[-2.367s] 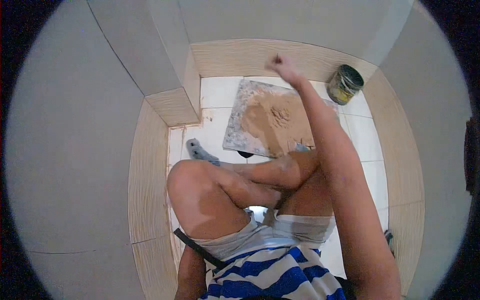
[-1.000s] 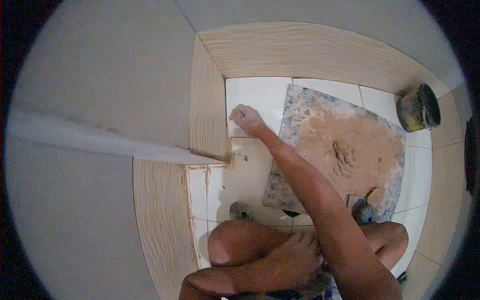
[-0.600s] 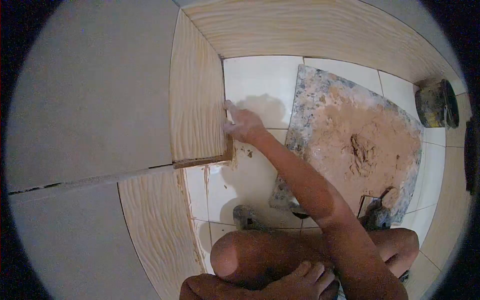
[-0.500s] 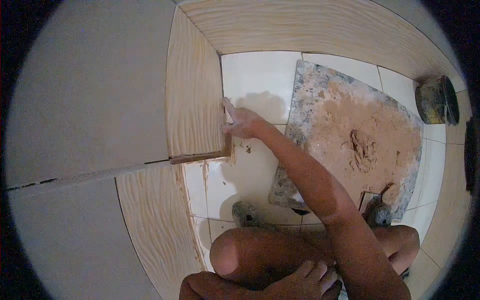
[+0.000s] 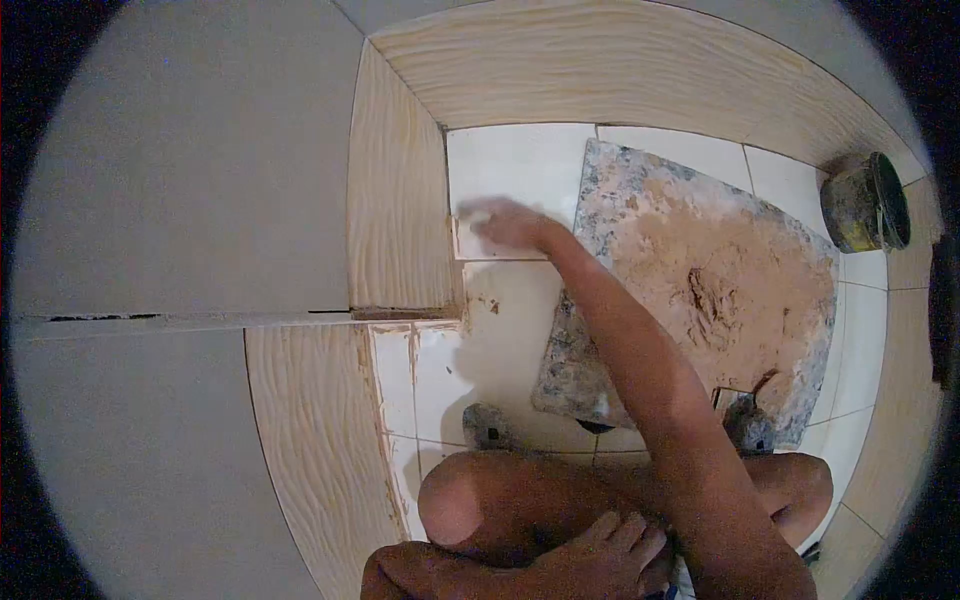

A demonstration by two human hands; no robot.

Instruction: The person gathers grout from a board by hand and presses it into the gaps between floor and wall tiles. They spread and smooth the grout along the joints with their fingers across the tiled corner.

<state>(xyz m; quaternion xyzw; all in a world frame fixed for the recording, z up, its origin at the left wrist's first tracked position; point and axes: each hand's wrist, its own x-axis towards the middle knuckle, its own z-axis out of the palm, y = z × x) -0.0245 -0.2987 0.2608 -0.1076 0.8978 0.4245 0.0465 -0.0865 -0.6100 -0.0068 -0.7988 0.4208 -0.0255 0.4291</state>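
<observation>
My right hand (image 5: pixel 508 226) reaches over the white tiled floor (image 5: pixel 520 165), close to the base of a wavy-patterned beige wall tile (image 5: pixel 400 190). Its fingers are smeared by motion, and a small pale patch shows among them that I cannot make out. Brown paste (image 5: pixel 460 305) marks the tile's lower corner and the floor joint there. My left hand (image 5: pixel 622 545) lies low in the view across my bent legs, fingers stretched and slightly apart, with nothing seen in it.
A stained board (image 5: pixel 650 195) spread with brown paste lies on the floor to the right, with a tool (image 5: pixel 735 400) on its near edge. A dirty black bucket (image 5: pixel 858 210) stands against the far right wall. Grey wall tiles (image 5: pixel 190 170) rise at left.
My right hand has come away from the edge of the beige tile, slightly to the right, and is now blurred. My left hand stays on my legs. The view has shifted slightly.
</observation>
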